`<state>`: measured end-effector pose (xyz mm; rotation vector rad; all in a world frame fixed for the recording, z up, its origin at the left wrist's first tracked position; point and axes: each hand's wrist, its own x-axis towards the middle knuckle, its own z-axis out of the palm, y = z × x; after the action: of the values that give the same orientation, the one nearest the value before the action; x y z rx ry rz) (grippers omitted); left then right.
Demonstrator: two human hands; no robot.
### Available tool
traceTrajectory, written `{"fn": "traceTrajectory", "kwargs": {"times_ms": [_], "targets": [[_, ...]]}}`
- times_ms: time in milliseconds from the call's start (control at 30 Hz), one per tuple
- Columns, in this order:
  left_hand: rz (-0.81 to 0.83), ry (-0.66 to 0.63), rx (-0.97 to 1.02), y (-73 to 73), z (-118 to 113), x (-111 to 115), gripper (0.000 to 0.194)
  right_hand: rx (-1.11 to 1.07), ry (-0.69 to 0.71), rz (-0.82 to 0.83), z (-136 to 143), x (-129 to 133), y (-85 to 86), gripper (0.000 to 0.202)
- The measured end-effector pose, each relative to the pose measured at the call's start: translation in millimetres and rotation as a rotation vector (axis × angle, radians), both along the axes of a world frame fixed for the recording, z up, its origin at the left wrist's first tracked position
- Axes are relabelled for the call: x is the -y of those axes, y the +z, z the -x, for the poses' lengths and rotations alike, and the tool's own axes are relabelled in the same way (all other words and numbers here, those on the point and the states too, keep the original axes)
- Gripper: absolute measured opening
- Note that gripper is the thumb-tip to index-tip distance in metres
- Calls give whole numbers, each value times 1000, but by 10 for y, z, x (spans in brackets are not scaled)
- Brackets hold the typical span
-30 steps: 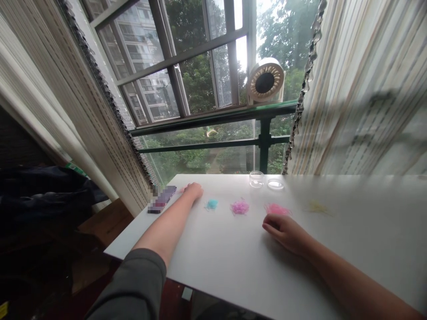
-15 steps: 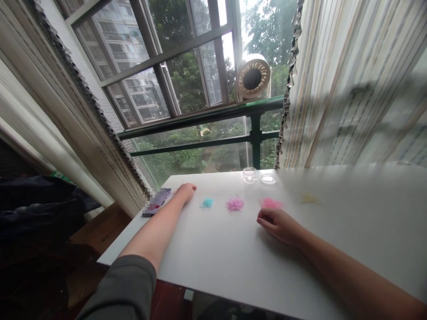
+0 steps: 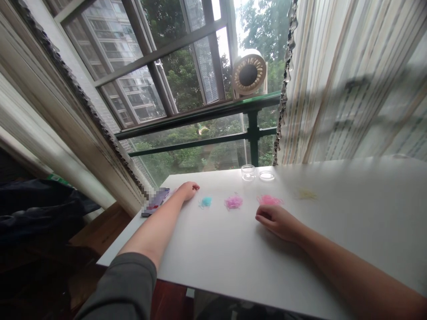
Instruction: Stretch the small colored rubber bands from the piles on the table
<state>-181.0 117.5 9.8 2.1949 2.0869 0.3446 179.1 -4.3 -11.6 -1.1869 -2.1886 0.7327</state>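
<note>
- One white table (image 3: 233, 262) stands against the window and serves as the landmark; two hands rest on it.
- The left hand (image 3: 187, 191) lies near the table's far left corner, fingers curled together into a loose fist, holding nothing that shows.
- One dark phone (image 3: 155, 202) lies at the table's left edge, just beside that hand.
- Four small heaps of thin loops lie in a row across the table's far half: one teal heap (image 3: 206, 202), one purple-pink heap (image 3: 233, 202), one bright pink heap (image 3: 268, 200) and one pale yellow heap (image 3: 305, 194).
- The teal heap is nearest the left hand, apart from it.
- The right hand (image 3: 277, 221) rests toward the table's middle, fingers bent and close together, knuckles just beside the bright pink heap; whether they touch it cannot be told.
- One clear jar (image 3: 248, 172) and one clear lid (image 3: 267, 176) sit side by side at the table's far edge.
- One round fan (image 3: 248, 74) stands on the railing beyond the table.
</note>
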Motion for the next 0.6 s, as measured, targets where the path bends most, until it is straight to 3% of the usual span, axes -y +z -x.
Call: {"fn": "traceTrajectory", "kwargs": {"times_ms": [433,600], "targets": [[-58,-12,-4,74,-157,168,14,-33,23,2,3,-5,-7,18],[-73,-103,75,185,-488,330,21,-49,26,5,10,-3,-17,15]]}}
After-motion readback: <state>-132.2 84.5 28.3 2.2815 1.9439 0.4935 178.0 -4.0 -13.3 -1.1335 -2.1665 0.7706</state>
